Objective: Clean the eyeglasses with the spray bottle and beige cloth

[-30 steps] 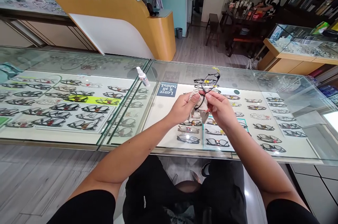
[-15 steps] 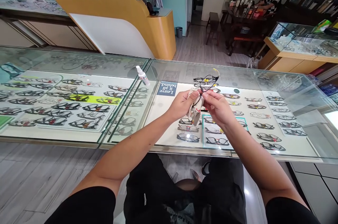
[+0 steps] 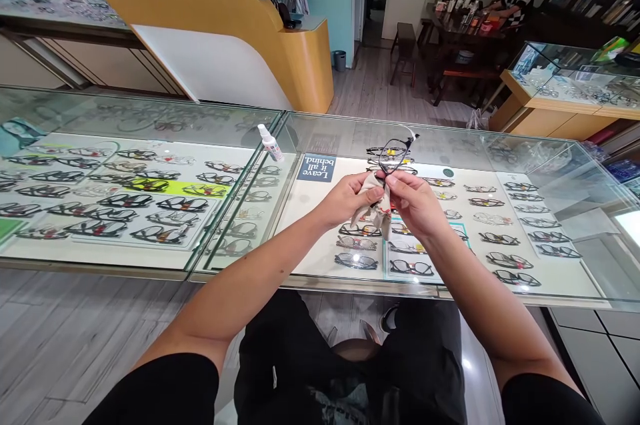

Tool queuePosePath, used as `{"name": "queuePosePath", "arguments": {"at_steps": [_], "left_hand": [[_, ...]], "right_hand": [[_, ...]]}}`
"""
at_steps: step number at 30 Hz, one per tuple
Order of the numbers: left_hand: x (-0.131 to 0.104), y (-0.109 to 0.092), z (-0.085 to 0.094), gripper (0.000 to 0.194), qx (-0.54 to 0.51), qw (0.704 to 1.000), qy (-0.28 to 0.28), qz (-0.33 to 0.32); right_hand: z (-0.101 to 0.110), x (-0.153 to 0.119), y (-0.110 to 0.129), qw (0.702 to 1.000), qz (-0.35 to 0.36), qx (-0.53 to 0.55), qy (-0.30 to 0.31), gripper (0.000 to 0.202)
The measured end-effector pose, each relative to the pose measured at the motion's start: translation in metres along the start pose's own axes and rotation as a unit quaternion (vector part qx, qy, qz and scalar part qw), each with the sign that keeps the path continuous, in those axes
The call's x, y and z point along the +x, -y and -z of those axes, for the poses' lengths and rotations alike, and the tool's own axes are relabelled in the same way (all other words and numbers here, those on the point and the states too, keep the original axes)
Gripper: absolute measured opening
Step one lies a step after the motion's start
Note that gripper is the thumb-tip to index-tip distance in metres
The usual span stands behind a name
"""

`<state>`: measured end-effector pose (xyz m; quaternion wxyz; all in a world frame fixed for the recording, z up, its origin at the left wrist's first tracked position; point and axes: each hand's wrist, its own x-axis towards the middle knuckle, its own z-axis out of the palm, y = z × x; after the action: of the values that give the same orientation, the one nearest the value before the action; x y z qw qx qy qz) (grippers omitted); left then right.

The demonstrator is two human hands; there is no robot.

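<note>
Above the glass display counter (image 3: 320,283), my left hand (image 3: 350,198) pinches a light cloth (image 3: 373,208) with reddish marks. The cloth hangs down between both hands and wraps the near part of a pair of dark-framed glasses (image 3: 395,153). My right hand (image 3: 413,201) has its fingers closed on the glasses near their middle. One lens points up and away from me, above the fingertips; the other part is hidden by the cloth and fingers. A white spray bottle (image 3: 271,143) stands on the counter to the left of my hands.
Rows of glasses (image 3: 160,205) lie inside the counter, under the glass, beside a blue sign (image 3: 317,168). A wooden cashier desk (image 3: 305,65) stands beyond. Two people sit at a dark table (image 3: 450,25) at the back right, near another glass case (image 3: 575,95).
The glasses have turned a little, so the lens shows more openly. The cloth has shifted and spread between the hands, and my left fingers have moved slightly on it.
</note>
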<state>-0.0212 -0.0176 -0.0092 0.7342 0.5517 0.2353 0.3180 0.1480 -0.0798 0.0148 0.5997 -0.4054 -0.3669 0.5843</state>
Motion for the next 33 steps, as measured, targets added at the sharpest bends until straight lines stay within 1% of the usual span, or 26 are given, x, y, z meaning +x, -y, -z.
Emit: {"name": "queuePosePath", "arguments": {"at_steps": [2,6,8,9,12,15,17,19,21,23,25,30,33], "left_hand": [[-0.001,-0.002,0.002,0.069,0.006,1.0,0.008,0.0],[-0.003,-0.01,0.007,0.06,0.054,0.996,0.065,-0.002],[-0.004,-0.013,0.007,0.059,0.074,0.994,0.082,0.0],[-0.004,-0.013,0.007,0.059,0.076,0.994,0.082,-0.002],[-0.004,-0.011,0.001,0.062,0.068,0.996,0.053,-0.014],[-0.003,-0.008,-0.005,0.066,0.067,0.997,-0.003,-0.034],[-0.004,-0.008,-0.007,0.071,0.069,0.996,-0.029,-0.047],[-0.004,-0.009,-0.007,0.072,0.067,0.996,-0.027,-0.047],[-0.004,-0.01,-0.006,0.068,0.061,0.997,-0.006,-0.039],[-0.004,-0.01,-0.004,0.064,0.052,0.998,0.015,-0.034],[-0.004,-0.008,-0.003,0.064,0.046,0.998,0.018,-0.033],[-0.001,0.0,-0.003,0.068,0.056,0.997,-0.039,-0.039],[-0.001,-0.001,-0.004,0.069,0.06,0.996,-0.044,-0.053]], "right_hand": [[0.001,0.001,0.001,1.0,-0.003,-0.007,-0.004,0.04],[0.003,0.001,0.004,0.999,-0.018,-0.018,-0.024,0.05],[0.003,0.0,0.005,0.999,-0.025,-0.026,-0.017,0.052],[0.002,0.0,0.005,0.999,-0.027,-0.031,-0.009,0.052],[0.001,-0.001,0.004,0.999,-0.018,-0.049,0.008,0.051],[0.002,0.0,0.001,0.998,0.009,-0.06,0.007,0.047],[0.003,0.002,-0.002,0.998,0.023,-0.06,0.004,0.043],[0.005,0.003,-0.004,0.998,0.028,-0.05,-0.004,0.039],[0.007,0.004,-0.005,0.999,0.025,-0.034,-0.021,0.037],[0.007,0.005,-0.005,0.999,0.019,-0.025,-0.044,0.038],[0.008,0.005,-0.004,0.998,0.014,-0.028,-0.053,0.041],[0.008,0.005,-0.006,0.999,0.023,-0.034,0.011,0.038],[0.007,0.005,-0.007,0.999,0.026,-0.032,0.01,0.035]]}}
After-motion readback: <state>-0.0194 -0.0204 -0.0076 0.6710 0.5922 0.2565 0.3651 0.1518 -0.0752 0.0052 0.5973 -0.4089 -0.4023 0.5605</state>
